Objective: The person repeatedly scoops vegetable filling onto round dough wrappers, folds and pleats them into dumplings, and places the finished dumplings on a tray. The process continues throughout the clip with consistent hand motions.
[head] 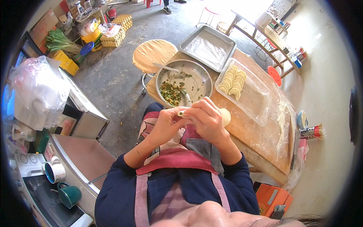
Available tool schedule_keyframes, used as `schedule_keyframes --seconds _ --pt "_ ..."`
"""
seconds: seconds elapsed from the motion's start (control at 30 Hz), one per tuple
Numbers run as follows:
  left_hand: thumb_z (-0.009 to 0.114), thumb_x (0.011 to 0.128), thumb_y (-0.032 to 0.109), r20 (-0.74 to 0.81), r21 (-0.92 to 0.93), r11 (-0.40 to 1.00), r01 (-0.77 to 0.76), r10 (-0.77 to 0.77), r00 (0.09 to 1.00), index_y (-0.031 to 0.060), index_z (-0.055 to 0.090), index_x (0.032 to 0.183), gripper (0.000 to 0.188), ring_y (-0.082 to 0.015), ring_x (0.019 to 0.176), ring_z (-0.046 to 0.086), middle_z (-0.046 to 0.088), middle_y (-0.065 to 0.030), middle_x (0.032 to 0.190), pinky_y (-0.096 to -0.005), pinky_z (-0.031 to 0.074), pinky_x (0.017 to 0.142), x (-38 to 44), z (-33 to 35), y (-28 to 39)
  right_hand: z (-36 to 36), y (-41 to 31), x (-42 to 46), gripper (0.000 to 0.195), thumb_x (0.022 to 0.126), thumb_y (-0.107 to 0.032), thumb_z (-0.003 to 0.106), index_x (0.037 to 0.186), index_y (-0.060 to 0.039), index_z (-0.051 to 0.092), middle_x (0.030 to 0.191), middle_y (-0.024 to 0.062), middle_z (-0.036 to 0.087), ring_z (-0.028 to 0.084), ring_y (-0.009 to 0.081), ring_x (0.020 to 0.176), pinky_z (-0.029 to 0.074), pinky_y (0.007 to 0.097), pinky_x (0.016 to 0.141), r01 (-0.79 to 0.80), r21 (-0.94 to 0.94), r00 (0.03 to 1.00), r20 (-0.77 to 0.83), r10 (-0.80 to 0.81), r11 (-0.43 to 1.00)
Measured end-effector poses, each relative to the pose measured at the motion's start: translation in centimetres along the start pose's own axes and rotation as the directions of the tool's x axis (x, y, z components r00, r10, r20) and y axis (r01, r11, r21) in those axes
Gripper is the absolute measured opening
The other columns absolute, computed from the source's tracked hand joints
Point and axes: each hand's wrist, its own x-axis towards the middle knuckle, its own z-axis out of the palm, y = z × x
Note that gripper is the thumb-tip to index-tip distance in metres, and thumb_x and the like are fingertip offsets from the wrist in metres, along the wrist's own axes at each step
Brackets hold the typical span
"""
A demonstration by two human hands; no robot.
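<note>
A folded dumpling (181, 113) with a bit of green filling showing is held between both hands above my lap. My left hand (166, 123) grips it from one side, and my right hand (205, 117) pinches it from the other. Most of the dumpling is hidden by my fingers. Round pale dough wrappers (225, 117) show just behind my right hand; how many there are I cannot tell. In front of my hands, a steel bowl (202, 82) holds chopped green and orange filling (171, 93) and two spoons. Two rows of finished dumplings (233, 81) lie in a clear plastic tray (256, 106).
The wooden board (249, 130) is dusted with flour (283, 122) at the right. Beyond the bowl is a plastic-lined metal tray (208, 45), with a cloth-covered round stool (154, 54) to its left. A counter with mugs (69, 195) stands at my left. A person's shoes (168, 10) appear far off.
</note>
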Motion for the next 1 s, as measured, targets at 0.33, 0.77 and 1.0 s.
schedule_keyframes --seconds 0.33,0.77,1.0 --pt "0.068 0.096 0.002 -0.024 -0.037 0.999 -0.038 0.038 0.999 -0.0039 0.068 0.12 0.025 -0.0044 0.087 0.061 0.07 -0.0026 0.097 -0.0223 0.052 0.074 0.6 0.2 -0.1 0.5 -0.5 0.3 0.011 0.079 0.0 0.075 0.09 -0.003 0.074 0.084 0.0103 0.062 0.063 0.0278 0.077 0.053 0.0372 0.067 -0.105 0.008 0.994 -0.02 0.105 0.994" --pt "0.07 0.096 0.003 0.094 -0.109 0.994 0.015 -0.005 0.996 -0.0057 0.07 0.116 0.022 -0.0058 0.092 0.063 0.071 -0.0033 0.099 -0.0239 0.055 0.08 0.8 -0.6 -0.2 -0.2 0.0 0.2 0.005 0.081 0.001 0.072 0.085 -0.0015 0.071 0.085 0.0116 0.063 0.064 0.0299 0.08 0.053 0.0385 0.069 -0.181 0.002 0.983 0.028 0.181 0.984" --pt "0.073 0.097 0.012 0.132 -0.022 0.996 0.083 -0.079 0.988 -0.007 0.069 0.12 0.031 -0.0073 0.09 0.066 0.074 -0.0055 0.102 -0.0253 0.057 0.08 1.1 -1.1 -0.9 0.2 0.6 0.3 0.009 0.081 -0.003 0.071 0.09 -0.004 0.074 0.084 0.0102 0.065 0.066 0.0298 0.084 0.055 0.0387 0.073 -0.19 0.031 0.98 0.057 0.188 0.981"
